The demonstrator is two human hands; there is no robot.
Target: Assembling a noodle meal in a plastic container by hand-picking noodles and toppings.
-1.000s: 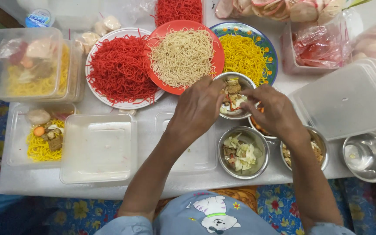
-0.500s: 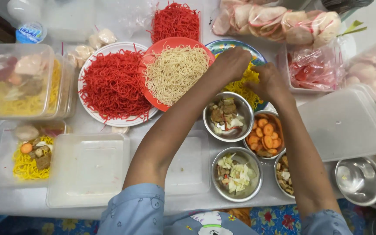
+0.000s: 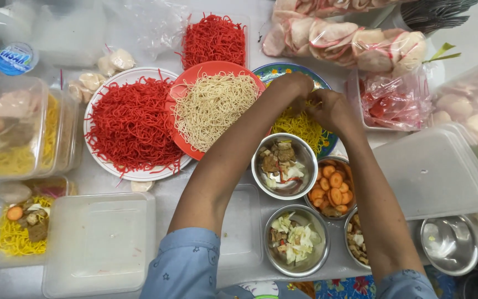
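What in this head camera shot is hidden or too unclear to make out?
- Yellow noodles, head view: mostly covered by the left hand and right hand, so each grip is unclear.
- Stacked containers, head view: cloudy walls blur the food.
- Steel bowl, head view: half hidden by the right forearm.

Both your hands reach over the patterned plate [image 3: 322, 145] of yellow noodles [image 3: 300, 126]: your left hand [image 3: 293, 88] and right hand [image 3: 330, 109] meet with fingers curled into the strands, pinching some. Left of them sits the orange plate [image 3: 181, 130] of pale noodles [image 3: 214, 108], overlapping the white plate [image 3: 139, 174] of red noodles [image 3: 131, 124]. Beneath your forearms stand steel bowls: one of mixed pieces [image 3: 283, 165], one of carrot slices [image 3: 332, 188], one of chopped cabbage [image 3: 296, 239]. An empty clear container [image 3: 100, 243] lies at lower left, beside a part-filled one [image 3: 20, 224].
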